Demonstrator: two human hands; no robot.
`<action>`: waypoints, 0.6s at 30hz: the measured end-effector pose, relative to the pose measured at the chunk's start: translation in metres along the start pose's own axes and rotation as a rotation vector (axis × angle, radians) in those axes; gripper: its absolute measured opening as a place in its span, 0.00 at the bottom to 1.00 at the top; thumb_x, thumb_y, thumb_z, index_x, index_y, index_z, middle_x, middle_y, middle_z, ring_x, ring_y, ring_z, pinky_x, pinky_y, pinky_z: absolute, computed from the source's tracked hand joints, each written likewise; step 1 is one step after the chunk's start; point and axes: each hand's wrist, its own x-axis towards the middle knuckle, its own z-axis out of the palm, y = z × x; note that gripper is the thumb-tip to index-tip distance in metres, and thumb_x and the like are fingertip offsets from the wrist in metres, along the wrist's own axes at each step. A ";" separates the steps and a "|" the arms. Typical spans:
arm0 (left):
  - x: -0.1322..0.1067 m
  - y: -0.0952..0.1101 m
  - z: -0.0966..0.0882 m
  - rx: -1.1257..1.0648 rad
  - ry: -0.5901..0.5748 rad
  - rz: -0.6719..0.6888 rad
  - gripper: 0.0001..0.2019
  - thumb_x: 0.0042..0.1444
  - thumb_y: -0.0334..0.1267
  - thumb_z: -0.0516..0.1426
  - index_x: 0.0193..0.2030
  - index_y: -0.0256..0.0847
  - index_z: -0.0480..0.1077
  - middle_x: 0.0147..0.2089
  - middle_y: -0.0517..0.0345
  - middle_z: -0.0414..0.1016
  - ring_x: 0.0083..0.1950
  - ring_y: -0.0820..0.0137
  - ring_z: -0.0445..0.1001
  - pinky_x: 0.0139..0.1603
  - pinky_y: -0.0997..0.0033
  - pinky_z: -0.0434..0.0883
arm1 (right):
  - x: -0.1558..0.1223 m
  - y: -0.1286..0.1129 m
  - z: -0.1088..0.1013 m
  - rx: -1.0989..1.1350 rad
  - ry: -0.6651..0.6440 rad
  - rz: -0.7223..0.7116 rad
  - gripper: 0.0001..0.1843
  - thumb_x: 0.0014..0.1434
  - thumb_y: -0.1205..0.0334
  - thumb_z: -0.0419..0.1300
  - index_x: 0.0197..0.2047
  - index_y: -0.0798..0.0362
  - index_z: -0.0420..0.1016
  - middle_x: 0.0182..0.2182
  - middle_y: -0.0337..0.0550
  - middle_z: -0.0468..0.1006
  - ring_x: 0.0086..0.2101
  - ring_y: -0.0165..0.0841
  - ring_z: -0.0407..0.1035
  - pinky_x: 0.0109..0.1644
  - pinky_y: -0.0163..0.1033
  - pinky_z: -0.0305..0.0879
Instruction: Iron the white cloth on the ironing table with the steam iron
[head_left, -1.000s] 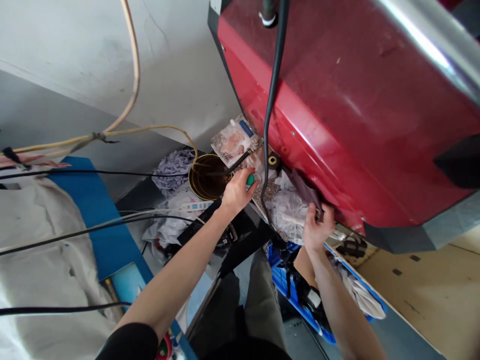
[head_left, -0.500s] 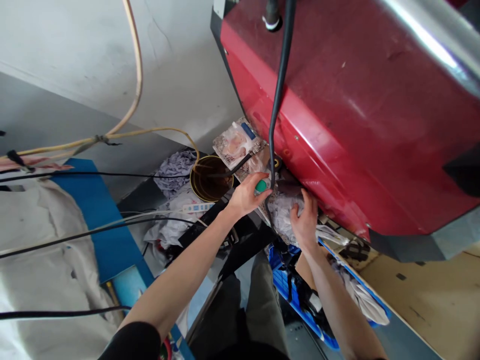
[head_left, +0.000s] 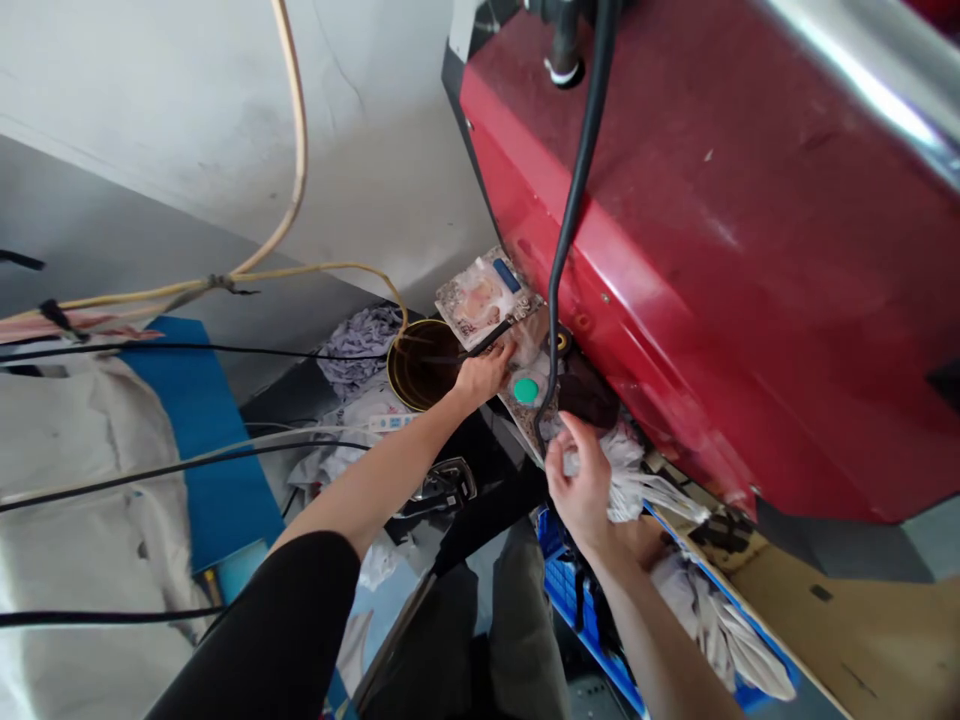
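My left hand point(head_left: 484, 378) reaches to the edge of a speckled board beside the bucket. Its fingers are bent together at a crumpled clear plastic bag point(head_left: 531, 338), and the fingertips are partly hidden. A round green cap point(head_left: 526, 390) shows just right of that hand. My right hand point(head_left: 579, 480) is held lower right with thumb and forefinger apart and nothing visible between them. Close to its fingertips are a dark brown object point(head_left: 589, 400) and the black hose point(head_left: 556, 310). Whitish plastic bags point(head_left: 626, 490) lie beside the right hand.
A large red machine point(head_left: 705, 240) overhangs the right side. The yellow-rimmed bucket point(head_left: 401, 375) stands left of my left hand. Cables and a power strip point(head_left: 390, 423) cross the left. A blue crate point(head_left: 574, 590) stands below, and a blue panel point(head_left: 217, 430) at left.
My left hand has moved away from the green cap, left and slightly up to the clear plastic. My right hand has come off the plastic bag, down and left, uncovering the dark brown object.
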 end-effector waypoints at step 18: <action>0.023 -0.012 0.010 -0.435 0.300 -0.102 0.06 0.65 0.34 0.54 0.47 0.41 0.71 0.34 0.56 0.77 0.34 0.66 0.74 0.42 0.67 0.70 | 0.034 -0.003 0.058 -0.176 -0.147 0.233 0.21 0.72 0.49 0.56 0.60 0.50 0.76 0.40 0.48 0.86 0.35 0.39 0.81 0.37 0.38 0.73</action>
